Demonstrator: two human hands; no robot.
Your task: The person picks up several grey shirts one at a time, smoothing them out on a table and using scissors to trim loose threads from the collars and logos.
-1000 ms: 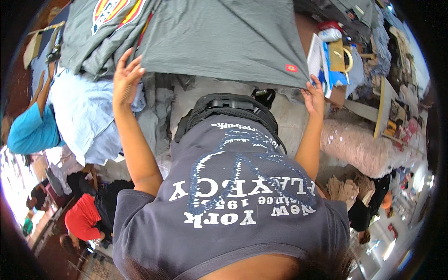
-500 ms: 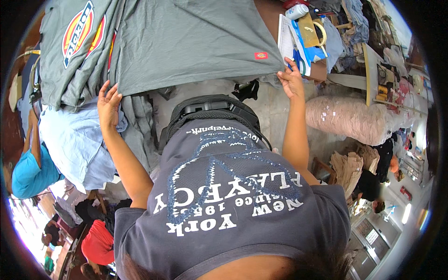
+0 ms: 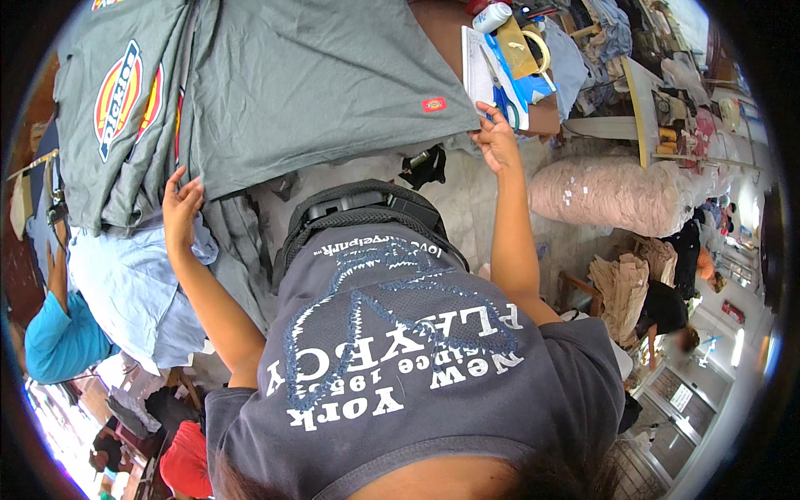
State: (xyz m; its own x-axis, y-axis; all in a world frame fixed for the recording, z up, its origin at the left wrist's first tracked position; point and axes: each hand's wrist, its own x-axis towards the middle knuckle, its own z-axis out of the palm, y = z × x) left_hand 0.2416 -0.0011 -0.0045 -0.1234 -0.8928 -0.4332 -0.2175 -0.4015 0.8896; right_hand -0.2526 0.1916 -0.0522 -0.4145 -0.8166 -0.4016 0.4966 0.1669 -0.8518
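Observation:
A grey T-shirt (image 3: 325, 92) lies over the table in front of me, its hem stretched toward me between both hands. My right hand (image 3: 497, 143) pinches the hem's right corner, close to a small red label (image 3: 434, 105). At the hem's left corner, my left hand (image 3: 181, 212) has its fingers curled against the cloth edge, the grip partly hidden. Beside it on the left lie more grey shirts (image 3: 79, 150) with a large coloured print. Just beyond my right hand, blue-handled scissors (image 3: 503, 102) rest on a white pad (image 3: 473, 71).
A tape roll (image 3: 540, 52) and a white can (image 3: 492, 17) sit at the table's far right. Light blue cloth (image 3: 125, 292) is heaped at left, near a person in a blue top (image 3: 67, 333). A plastic-wrapped pink bundle (image 3: 608, 196) lies at right.
The shirt, table items and both hands now appear further left in the picture, as the view has shifted. Both hands stay at the hem's corners.

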